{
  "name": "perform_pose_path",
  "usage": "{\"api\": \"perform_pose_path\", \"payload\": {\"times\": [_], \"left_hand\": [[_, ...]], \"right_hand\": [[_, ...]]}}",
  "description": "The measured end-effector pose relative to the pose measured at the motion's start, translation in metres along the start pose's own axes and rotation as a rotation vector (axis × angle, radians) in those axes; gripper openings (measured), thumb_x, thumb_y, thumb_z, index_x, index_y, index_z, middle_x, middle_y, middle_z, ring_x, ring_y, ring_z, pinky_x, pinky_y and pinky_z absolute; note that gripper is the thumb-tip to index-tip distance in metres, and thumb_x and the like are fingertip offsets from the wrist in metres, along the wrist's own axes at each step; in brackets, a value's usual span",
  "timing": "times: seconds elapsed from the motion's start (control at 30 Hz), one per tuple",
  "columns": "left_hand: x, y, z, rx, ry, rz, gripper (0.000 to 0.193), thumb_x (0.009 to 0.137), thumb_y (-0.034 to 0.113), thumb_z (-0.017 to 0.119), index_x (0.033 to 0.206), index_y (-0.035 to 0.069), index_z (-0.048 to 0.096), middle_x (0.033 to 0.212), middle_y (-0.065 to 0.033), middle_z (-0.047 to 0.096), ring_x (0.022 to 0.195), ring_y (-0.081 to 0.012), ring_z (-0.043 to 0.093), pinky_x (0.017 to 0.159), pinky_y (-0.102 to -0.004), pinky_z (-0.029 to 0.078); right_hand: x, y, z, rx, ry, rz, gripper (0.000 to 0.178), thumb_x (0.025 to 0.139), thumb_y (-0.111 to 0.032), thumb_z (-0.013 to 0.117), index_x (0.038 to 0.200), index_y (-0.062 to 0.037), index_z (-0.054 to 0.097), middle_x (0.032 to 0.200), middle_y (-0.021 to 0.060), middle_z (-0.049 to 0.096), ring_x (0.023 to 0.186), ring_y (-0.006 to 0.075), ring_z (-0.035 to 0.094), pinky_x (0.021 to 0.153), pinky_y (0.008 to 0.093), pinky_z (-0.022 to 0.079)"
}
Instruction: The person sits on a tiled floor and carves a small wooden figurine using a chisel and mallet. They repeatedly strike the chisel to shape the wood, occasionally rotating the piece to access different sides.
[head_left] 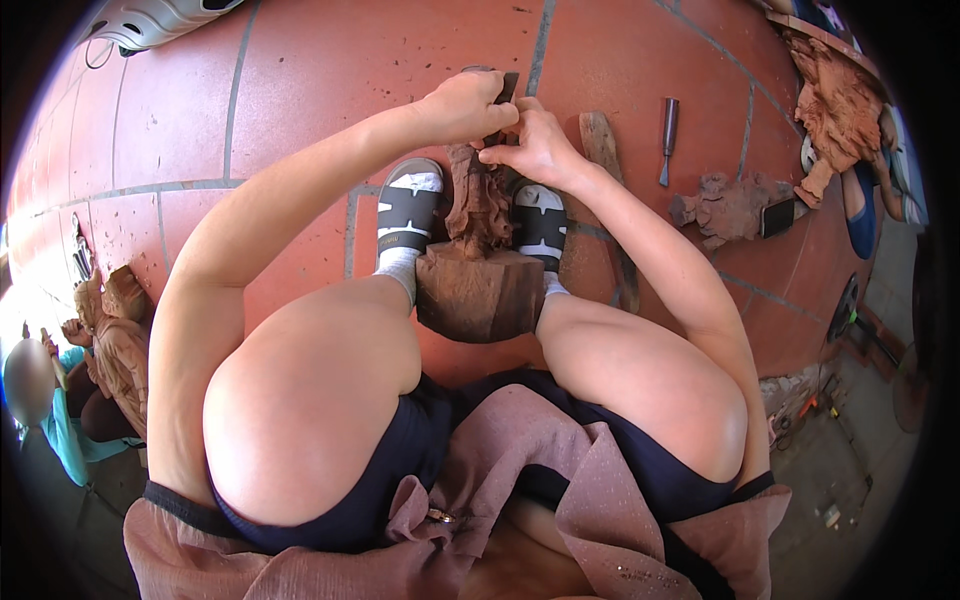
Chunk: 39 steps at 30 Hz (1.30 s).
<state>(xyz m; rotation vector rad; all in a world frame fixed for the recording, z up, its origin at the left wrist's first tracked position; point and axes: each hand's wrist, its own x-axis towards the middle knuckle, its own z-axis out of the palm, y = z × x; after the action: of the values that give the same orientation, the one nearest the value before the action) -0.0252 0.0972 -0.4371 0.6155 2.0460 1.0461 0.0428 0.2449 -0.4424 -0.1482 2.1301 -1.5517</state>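
Observation:
A reddish-brown wood carving (475, 205) stands upright between my feet on its thick, uncut wooden base (480, 290). Both my arms reach forward to its top. My left hand (465, 108) is closed around a small dark flat piece (510, 87) at the carving's upper end; its kind is not clear. Close beside it, my right hand (540, 148) grips the upper part of the carving, thumb stretched across the near side. The fingers of both hands partly hide the carving's top.
Right of the carving lie a wooden strip (600, 150), a dark-handled chisel (669, 140) and a rough carved lump (728, 205) with a black phone (777, 219) against it. Another large carving (840, 110) is at far right. At left, a person in teal sits by a carved figure (122, 355).

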Motion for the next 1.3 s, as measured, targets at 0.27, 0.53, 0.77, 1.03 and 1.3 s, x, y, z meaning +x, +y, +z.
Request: {"api": "perform_pose_path", "payload": {"times": [0.27,0.53,0.77,1.03,1.3], "left_hand": [[0.018,0.011,-0.016,0.163,0.220,0.307,0.023,0.080,0.018,0.054,0.090,-0.003,0.055,0.069,-0.0123,0.060,0.061,-0.0190,0.063,0.058,-0.0304,0.051],[0.017,0.042,-0.025,-0.127,0.174,0.367,0.021,0.079,0.015,0.057,0.096,0.003,0.059,0.078,-0.0114,0.063,0.065,-0.0188,0.064,0.060,-0.0314,0.052],[0.026,0.016,-0.015,-0.241,0.063,0.242,0.033,0.080,0.008,0.059,0.111,0.002,0.055,0.083,-0.0078,0.061,0.068,-0.0117,0.060,0.061,-0.0254,0.051],[0.023,0.013,-0.006,-0.094,-0.029,0.214,0.018,0.078,0.006,0.058,0.095,-0.001,0.057,0.078,-0.0074,0.061,0.065,-0.0113,0.058,0.058,-0.0250,0.050],[0.015,0.010,-0.005,-0.102,0.007,0.161,0.017,0.078,0.004,0.056,0.094,-0.002,0.055,0.076,-0.0074,0.060,0.064,-0.0136,0.060,0.058,-0.0263,0.050]], "right_hand": [[0.012,0.017,-0.017,-0.124,0.192,-0.110,0.023,0.076,-0.008,0.070,0.096,-0.0036,0.061,0.082,0.0023,0.064,0.078,0.0110,0.059,0.073,0.0283,0.048],[0.007,0.010,-0.030,-0.289,0.194,-0.017,0.021,0.076,-0.013,0.070,0.086,0.0027,0.062,0.075,0.0035,0.062,0.073,0.0078,0.055,0.068,0.0252,0.045],[-0.008,0.020,-0.024,0.041,0.119,0.097,0.025,0.079,-0.011,0.067,0.100,0.0009,0.063,0.092,0.0055,0.065,0.085,0.0079,0.058,0.078,0.0238,0.045],[-0.005,0.038,-0.027,-0.010,0.013,0.119,0.028,0.080,-0.006,0.065,0.106,0.0023,0.061,0.102,0.0051,0.064,0.095,0.0100,0.058,0.086,0.0251,0.045],[-0.005,0.027,-0.027,0.034,-0.032,-0.001,0.025,0.074,-0.009,0.069,0.097,-0.0009,0.065,0.088,0.0079,0.068,0.082,0.0125,0.063,0.075,0.0269,0.049]]}}
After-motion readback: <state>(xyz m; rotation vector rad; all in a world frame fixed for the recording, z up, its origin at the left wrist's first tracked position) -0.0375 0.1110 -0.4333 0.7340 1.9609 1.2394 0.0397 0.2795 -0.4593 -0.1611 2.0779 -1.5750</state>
